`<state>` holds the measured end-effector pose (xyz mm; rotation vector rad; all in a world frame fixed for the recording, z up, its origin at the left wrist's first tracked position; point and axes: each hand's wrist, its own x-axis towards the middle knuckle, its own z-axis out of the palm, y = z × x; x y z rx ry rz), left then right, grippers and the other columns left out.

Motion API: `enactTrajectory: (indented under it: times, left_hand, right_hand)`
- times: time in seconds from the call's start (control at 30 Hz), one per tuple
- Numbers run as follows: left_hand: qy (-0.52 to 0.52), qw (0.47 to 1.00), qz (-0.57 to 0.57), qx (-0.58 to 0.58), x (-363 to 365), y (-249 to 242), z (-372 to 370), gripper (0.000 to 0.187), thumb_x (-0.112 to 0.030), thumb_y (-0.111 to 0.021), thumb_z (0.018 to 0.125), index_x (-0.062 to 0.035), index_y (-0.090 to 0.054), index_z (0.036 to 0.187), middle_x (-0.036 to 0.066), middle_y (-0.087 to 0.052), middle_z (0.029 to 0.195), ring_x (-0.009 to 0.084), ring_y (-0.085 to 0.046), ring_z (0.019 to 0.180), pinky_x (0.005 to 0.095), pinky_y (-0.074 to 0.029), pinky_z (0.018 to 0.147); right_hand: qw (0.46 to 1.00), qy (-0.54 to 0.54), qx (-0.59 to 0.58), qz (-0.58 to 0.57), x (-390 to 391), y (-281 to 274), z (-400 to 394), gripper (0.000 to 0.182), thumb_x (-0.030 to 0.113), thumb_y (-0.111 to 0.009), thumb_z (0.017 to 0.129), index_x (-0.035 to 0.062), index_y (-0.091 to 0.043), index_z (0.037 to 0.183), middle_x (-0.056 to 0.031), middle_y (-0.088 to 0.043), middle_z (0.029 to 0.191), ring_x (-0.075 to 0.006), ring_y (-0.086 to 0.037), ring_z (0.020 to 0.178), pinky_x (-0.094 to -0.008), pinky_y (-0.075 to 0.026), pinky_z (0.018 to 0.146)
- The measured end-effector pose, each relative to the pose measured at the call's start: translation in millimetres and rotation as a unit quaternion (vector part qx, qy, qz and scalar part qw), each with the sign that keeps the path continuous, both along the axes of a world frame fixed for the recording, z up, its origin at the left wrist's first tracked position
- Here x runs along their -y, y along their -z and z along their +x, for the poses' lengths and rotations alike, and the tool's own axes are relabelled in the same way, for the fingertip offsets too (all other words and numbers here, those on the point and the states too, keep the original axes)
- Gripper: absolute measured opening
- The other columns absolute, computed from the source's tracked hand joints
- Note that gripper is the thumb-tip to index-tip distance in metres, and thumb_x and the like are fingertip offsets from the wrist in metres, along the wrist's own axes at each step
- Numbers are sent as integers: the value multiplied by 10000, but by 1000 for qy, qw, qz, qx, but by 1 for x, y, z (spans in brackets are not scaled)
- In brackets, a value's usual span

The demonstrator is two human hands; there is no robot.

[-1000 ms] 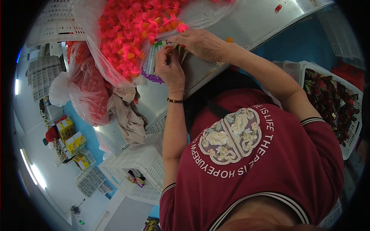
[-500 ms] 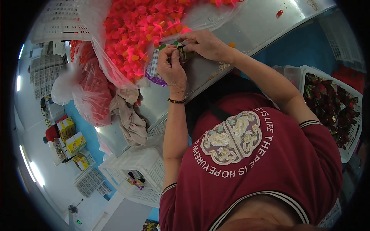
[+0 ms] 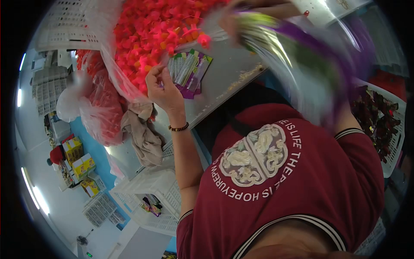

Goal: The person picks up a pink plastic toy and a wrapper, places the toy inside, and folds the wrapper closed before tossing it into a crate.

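My left hand [image 3: 166,93] is beside the red pile, its fingers curled in toward the thumb; whether anything is inside them is hidden. Just right of it, several flat printed packets [image 3: 189,69] in green, white and purple lie fanned out on the metal table [image 3: 230,71]. My right hand [image 3: 263,15], smeared by motion, is raised at the upper right and grips a plastic packet [image 3: 297,60] with purple and green print and shiny clear parts. This packet is blurred and covers much of my right forearm. Bright red-pink and orange plastic pieces [image 3: 151,39] form a large heap at the table's far side.
Clear plastic sheeting [image 3: 113,64] borders the heap. A beige cloth [image 3: 144,134] hangs at the table's left end, near a bag of red pieces [image 3: 101,103]. White crates stand below left [image 3: 151,194] and at right [image 3: 394,149], the right one holding dark red wrapped items.
My hands have moved apart. The right one has swung up and right with a packet, now blurred. The left has shifted left, away from the packets, which now show on the table.
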<state>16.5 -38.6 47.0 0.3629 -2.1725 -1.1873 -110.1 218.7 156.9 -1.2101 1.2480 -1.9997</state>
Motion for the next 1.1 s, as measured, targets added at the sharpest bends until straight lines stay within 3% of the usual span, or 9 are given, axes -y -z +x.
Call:
enactTrajectory:
  times: [0.03,0.07,0.13,0.23,0.3,0.4,0.5,0.77,1.1]
  left_hand:
    - [20,992,-120,27,-5,4,3,199,-83,-631,861,11,-613,1035,125,-624,1013,253,-579,958,357,-459,855]
    - [56,969,-237,48,-11,10,3,236,-92,-644,845,5,-614,1058,149,-619,1053,306,-565,1018,394,-439,897]
    - [96,935,-337,50,-8,29,-1,305,-145,-667,837,13,-612,1093,181,-601,1142,366,-525,1096,432,-408,934]
    - [174,915,-345,117,-21,28,2,298,-146,-653,835,24,-626,1078,180,-607,1156,367,-556,1067,456,-426,921]
    - [205,884,-409,97,-5,40,-2,300,-119,-643,820,31,-621,1079,176,-607,1162,362,-548,1082,455,-419,936]
    - [233,878,-407,93,3,39,2,294,-98,-630,812,33,-621,1075,178,-606,1155,358,-539,1088,453,-410,951]
    - [227,867,-432,98,7,38,4,286,-97,-621,818,32,-620,1074,184,-604,1148,354,-531,1092,452,-403,961]
    - [197,888,-396,125,-23,34,-1,274,-138,-638,857,34,-616,1069,187,-604,1137,350,-536,1068,445,-417,928]
    - [155,895,-397,135,-30,35,0,274,-41,-656,782,-31,-614,1052,153,-601,1100,337,-539,1053,420,-427,932]
  right_hand:
    - [907,147,-313,239,14,16,-11,142,133,-646,789,-7,-648,815,-160,-632,741,-250,-628,669,-315,-492,643]
    - [642,267,-558,453,17,24,-16,160,155,-636,798,-5,-638,811,-159,-627,735,-253,-619,654,-325,-490,640]
    - [761,364,-513,158,0,6,8,138,100,-603,841,4,-687,890,-83,-683,811,-255,-626,677,-351,-488,655]
    - [852,318,-335,244,-32,-3,13,167,159,-587,853,20,-649,786,-138,-643,762,-283,-628,736,-365,-501,679]
    - [645,413,-461,448,-59,39,5,153,145,-586,842,20,-644,777,-140,-632,751,-274,-620,735,-348,-507,669]
    - [668,479,-392,413,-142,65,29,163,147,-575,837,24,-662,776,-140,-642,764,-262,-623,721,-344,-506,642]
    - [533,628,-320,468,-247,77,83,188,178,-589,811,36,-713,818,-135,-650,751,-240,-632,666,-333,-505,618]
    - [-12,710,34,703,-487,65,254,269,306,-563,896,85,-700,827,-124,-678,839,-289,-666,818,-446,-545,655]
    - [118,485,176,849,-499,132,257,389,307,-425,903,78,-646,1126,-215,-626,1163,-401,-595,1095,-518,-482,887]
